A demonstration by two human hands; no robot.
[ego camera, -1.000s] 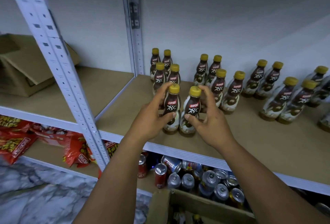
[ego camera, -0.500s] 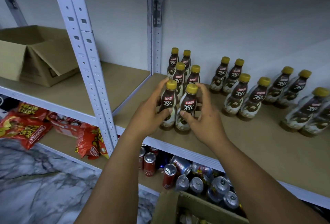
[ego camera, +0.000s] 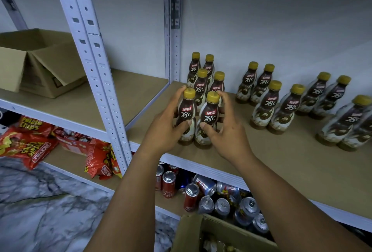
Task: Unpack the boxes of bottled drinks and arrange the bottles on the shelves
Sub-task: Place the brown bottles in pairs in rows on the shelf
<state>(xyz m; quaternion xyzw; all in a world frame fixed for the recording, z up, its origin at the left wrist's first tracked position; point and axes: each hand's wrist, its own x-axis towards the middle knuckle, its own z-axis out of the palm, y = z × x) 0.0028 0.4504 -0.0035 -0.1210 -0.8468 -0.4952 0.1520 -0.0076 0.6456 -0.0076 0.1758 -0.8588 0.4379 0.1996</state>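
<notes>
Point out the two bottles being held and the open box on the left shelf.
Left bottle point(ego camera: 186, 114): head view, on its label.
Right bottle point(ego camera: 209, 118): head view, on its label.
Box point(ego camera: 54, 60): head view, on its folded-down flap.

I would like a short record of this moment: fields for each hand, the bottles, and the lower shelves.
left hand: grips the left front bottle
right hand: grips the right front bottle
front pair: upright, side by side, near the front edge of the shelf
behind them: four bottles in two pairs
to the right: more bottles in pairs
lower shelves: cans, red snack bags
boxes: open box on the left shelf, second box below the hands
</notes>
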